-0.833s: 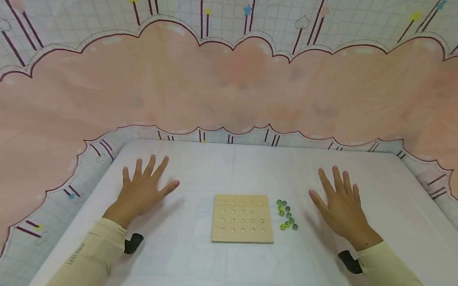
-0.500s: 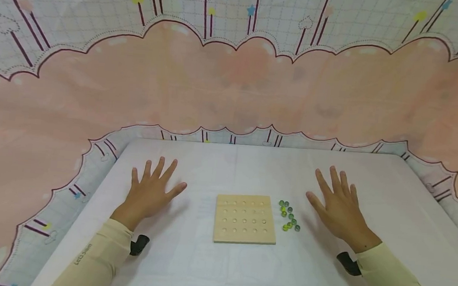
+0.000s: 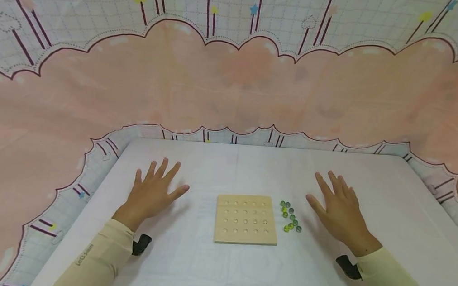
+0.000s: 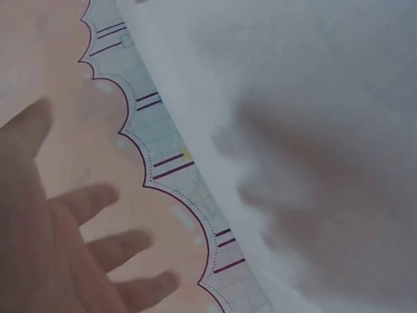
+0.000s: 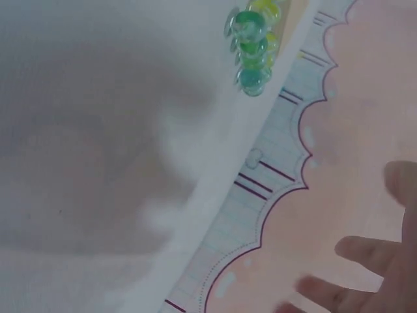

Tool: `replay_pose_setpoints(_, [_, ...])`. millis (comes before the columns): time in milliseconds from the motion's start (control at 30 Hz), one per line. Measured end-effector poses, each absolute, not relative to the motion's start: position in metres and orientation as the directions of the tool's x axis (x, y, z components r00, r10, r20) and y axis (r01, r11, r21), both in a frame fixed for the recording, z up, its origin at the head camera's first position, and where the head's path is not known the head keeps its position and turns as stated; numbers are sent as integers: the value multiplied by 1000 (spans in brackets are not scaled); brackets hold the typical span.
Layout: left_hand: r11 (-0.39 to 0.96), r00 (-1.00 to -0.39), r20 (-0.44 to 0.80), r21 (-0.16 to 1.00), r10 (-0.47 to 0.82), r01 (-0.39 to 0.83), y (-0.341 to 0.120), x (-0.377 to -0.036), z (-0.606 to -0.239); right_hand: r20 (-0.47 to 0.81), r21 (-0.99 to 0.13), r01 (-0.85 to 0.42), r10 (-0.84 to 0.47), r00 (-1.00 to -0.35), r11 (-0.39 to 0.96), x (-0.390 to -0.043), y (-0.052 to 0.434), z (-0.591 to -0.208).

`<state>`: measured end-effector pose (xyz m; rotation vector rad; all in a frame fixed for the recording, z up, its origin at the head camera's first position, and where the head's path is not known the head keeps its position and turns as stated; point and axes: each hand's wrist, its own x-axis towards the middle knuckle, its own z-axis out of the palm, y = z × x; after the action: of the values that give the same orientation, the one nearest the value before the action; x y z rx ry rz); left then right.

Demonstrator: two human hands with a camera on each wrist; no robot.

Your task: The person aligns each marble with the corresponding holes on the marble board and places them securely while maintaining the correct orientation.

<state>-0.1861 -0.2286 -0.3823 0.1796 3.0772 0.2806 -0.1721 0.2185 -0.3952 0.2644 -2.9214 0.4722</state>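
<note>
In the head view my left hand hovers over the left part of the table with its fingers spread and nothing in them. My right hand is held above the right part, fingers extended, holding nothing. Between them lies a square wooden board with rows of small round dimples. A clear marble appears to sit in a dimple near its right edge. Several green and yellow glass marbles lie loosely grouped between the board and my right hand. The right wrist view shows these marbles close up.
A white cloth covers the table. Behind and around it hangs a peach curtain with a scalloped, candle-patterned border. A small black wrist device sits at my left sleeve, and another black device at my right.
My left hand has shifted a little to the right. The right hand's fingers have dipped slightly and drawn closer together. Board and marbles stay put, apart from a slight shift of the view.
</note>
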Motion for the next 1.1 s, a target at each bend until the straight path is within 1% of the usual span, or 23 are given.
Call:
replay_pose_setpoints(133, [959,-971,-85,196,225,205,-219,-183,-389,253,-343,-224,-139,-957,912,-169,212,-395])
replay_pose_setpoints(200, [941,-953,-97,213,287,261,-210,-180,-394,260,-377,-235,-141,-955,896,-167,209,-395])
replay_pose_setpoints(267, [922,-936,-99,233,338,308,-199,-176,-398,260,-402,-254,-156,-953,880,-166,206,-397])
replay_pose_setpoints(367, [908,-922,-106,248,372,338,-184,-168,-402,217,-443,-258,-177,-960,858,-164,202,-399])
replay_pose_setpoints(500, [902,-913,-119,247,391,354,-170,-158,-406,88,-482,-219,-201,-976,849,-162,198,-402])
replay_pose_setpoints(600, [898,-907,-133,256,400,358,-164,-152,-409,5,-476,-200,-224,-975,857,-161,197,-404])
replay_pose_setpoints(667, [897,-907,-146,272,396,348,-162,-149,-411,-26,-470,-203,-243,-970,859,-161,198,-405])
replay_pose_setpoints(867, [901,-908,-196,312,371,301,-160,-147,-417,-54,-467,-222,-278,-959,856,-158,202,-409])
replay_pose_setpoints(1100, [891,-904,-198,341,379,299,-159,-147,-417,-54,-468,-226,-283,-958,854,-158,206,-416])
